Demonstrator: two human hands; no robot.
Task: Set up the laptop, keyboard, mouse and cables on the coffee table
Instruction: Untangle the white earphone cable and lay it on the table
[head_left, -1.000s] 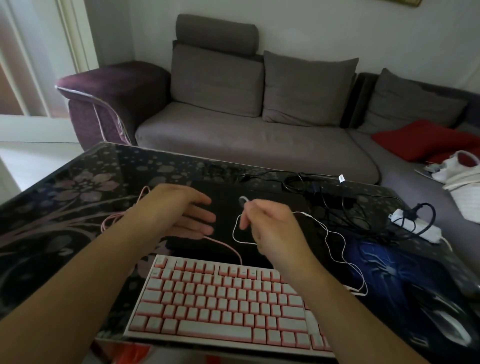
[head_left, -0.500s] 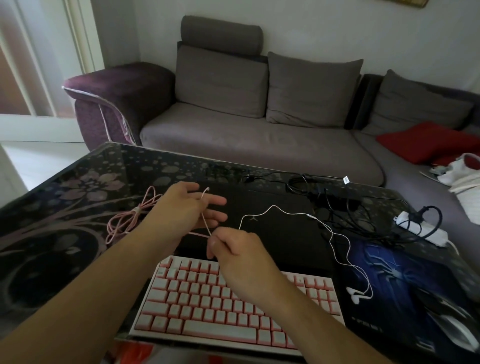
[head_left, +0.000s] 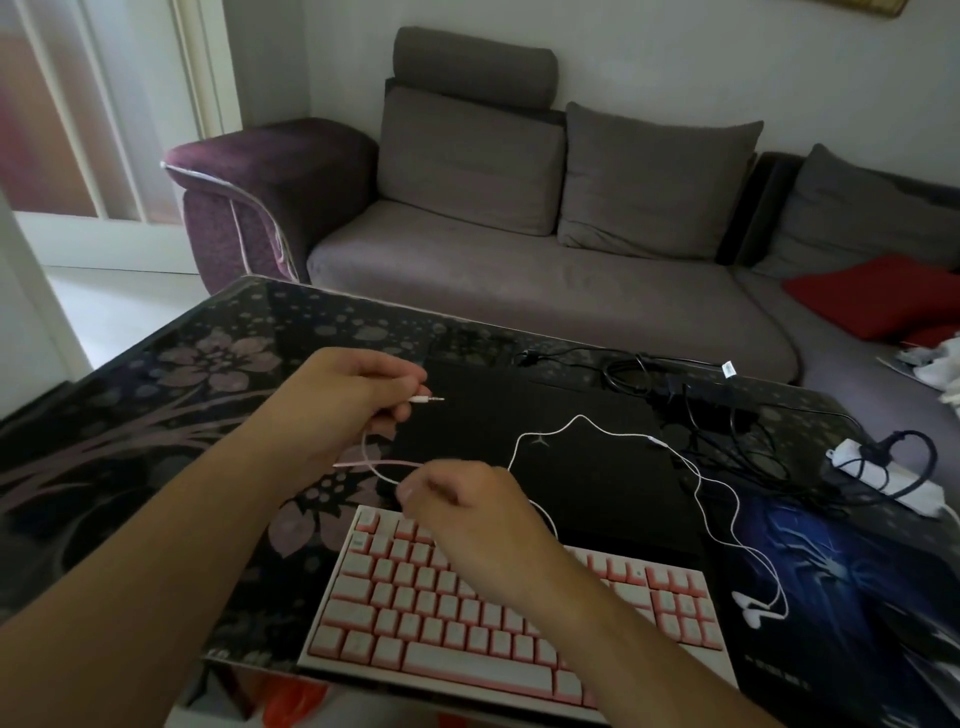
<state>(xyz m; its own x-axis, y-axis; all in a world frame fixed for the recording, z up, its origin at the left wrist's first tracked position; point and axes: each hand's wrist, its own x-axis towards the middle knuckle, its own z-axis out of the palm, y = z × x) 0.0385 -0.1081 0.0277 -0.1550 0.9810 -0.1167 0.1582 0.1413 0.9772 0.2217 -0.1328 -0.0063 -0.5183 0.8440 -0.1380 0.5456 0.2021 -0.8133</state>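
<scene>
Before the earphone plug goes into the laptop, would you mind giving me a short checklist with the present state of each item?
1. Plug held: the left hand pinches the earphone plug, its metal tip clear of the grip. Ok.
2. Cable guided: the right hand pinches the white cable near the keyboard. Ok.
3. Laptop ready: it lies closed on the table. Its audio socket is not visible. Cannot tell.
4. Cable path free: the cable runs loose across the lid beside the black leads; whether they tangle is unclear. Cannot tell.
5. Earbuds parked: they lie on the mouse mat. Ok.
</scene>
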